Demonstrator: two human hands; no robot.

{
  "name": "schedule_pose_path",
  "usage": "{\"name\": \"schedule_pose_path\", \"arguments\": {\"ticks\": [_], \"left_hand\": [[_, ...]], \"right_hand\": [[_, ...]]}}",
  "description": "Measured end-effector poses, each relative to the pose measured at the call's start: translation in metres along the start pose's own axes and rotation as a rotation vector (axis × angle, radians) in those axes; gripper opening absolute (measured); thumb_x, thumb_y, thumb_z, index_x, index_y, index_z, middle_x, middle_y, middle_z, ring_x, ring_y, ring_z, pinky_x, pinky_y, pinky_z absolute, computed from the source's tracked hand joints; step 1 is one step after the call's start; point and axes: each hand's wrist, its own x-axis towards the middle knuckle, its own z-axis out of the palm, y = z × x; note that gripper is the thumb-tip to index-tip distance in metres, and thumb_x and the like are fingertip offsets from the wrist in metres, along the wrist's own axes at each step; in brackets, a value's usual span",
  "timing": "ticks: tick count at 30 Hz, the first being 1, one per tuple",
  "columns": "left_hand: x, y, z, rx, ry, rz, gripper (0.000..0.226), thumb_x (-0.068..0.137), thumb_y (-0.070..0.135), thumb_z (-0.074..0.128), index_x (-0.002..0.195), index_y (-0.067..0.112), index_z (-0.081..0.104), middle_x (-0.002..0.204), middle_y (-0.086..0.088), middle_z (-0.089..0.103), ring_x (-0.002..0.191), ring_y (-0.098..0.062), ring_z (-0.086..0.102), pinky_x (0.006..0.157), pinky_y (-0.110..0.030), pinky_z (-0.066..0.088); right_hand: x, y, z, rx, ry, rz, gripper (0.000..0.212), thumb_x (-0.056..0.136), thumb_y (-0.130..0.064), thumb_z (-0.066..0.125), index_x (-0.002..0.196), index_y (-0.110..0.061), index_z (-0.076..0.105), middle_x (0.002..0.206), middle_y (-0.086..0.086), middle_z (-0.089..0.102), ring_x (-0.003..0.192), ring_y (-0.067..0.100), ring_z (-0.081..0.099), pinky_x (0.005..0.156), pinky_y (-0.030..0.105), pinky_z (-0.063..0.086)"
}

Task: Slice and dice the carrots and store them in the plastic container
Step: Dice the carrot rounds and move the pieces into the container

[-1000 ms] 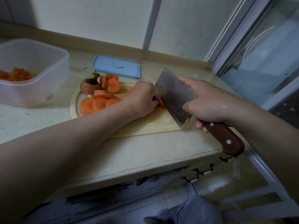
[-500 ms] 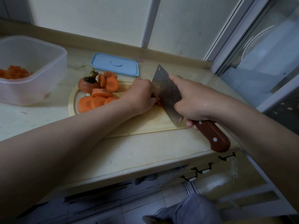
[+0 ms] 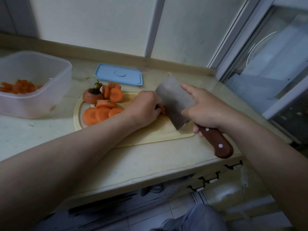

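Gripping a wooden-handled steel cleaver, the right hand cuts an orange carrot piece pinned by the curled left hand mid-board on the pale cutting board; a clear plastic container sits at the tabletop's left edge.

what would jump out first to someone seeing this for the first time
The big cleaver at the centre, in the right hand, cutting down beside the left hand on the cutting board. Next, the bright orange carrot slices heaped at the board's left end, near the plastic container.
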Motion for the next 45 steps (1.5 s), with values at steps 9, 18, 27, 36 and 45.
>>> {"name": "schedule_pose_path", "arguments": {"ticks": [9, 18, 27, 36, 45], "left_hand": [[0.001, -0.003, 0.004, -0.001, -0.001, -0.017, 0.009, 0.078, 0.007, 0.07, 0.084, 0.007, 0.077, 0.086, -0.01, 0.071, 0.079, -0.027, 0.064, 0.072, -0.032, 0.048], [0.008, 0.018, -0.008, 0.121, -0.235, -0.18, 0.06, 0.085, 0.05, 0.062, 0.135, 0.021, 0.046, 0.132, -0.005, 0.047, 0.121, -0.022, 0.043, 0.101, -0.035, 0.04], [0.031, 0.032, 0.009, 0.171, -0.481, -0.206, 0.081, 0.089, 0.069, 0.05, 0.155, 0.031, 0.026, 0.156, 0.0, 0.033, 0.144, -0.023, 0.029, 0.117, -0.038, 0.025], [0.034, 0.035, 0.031, 0.092, -0.242, 0.004, 0.022, 0.096, 0.013, 0.062, 0.111, 0.006, 0.075, 0.115, -0.013, 0.069, 0.106, -0.03, 0.061, 0.09, -0.023, 0.037], [0.035, 0.041, 0.045, 0.151, -0.164, -0.172, 0.022, 0.092, 0.014, 0.058, 0.102, 0.015, 0.077, 0.106, -0.01, 0.064, 0.095, -0.031, 0.059, 0.086, -0.032, 0.045]], "right_hand": [[0.012, 0.064, -0.02, 0.522, -0.038, 0.057, 0.073, 0.095, 0.006, 0.058, 0.153, -0.036, 0.043, 0.062, 0.012, 0.065, 0.035, 0.016, 0.046, 0.034, 0.025, 0.04], [0.04, 0.11, 0.005, 0.985, 0.045, -0.028, 0.075, 0.097, 0.009, 0.051, 0.158, -0.034, 0.039, 0.1, 0.038, 0.064, 0.035, 0.019, 0.045, 0.035, 0.024, 0.038], [0.049, 0.127, 0.012, 1.122, 0.145, -0.109, 0.07, 0.099, 0.006, 0.049, 0.158, -0.031, 0.038, 0.074, 0.028, 0.071, 0.038, 0.022, 0.05, 0.036, 0.025, 0.042], [0.048, 0.127, 0.014, 1.131, 0.146, -0.137, 0.077, 0.098, 0.007, 0.051, 0.161, -0.032, 0.031, 0.076, 0.029, 0.072, 0.037, 0.023, 0.052, 0.037, 0.026, 0.044], [0.043, 0.124, 0.013, 1.137, 0.135, -0.137, 0.078, 0.099, 0.007, 0.051, 0.162, -0.032, 0.028, 0.074, 0.027, 0.072, 0.036, 0.021, 0.052, 0.036, 0.027, 0.043]]}}
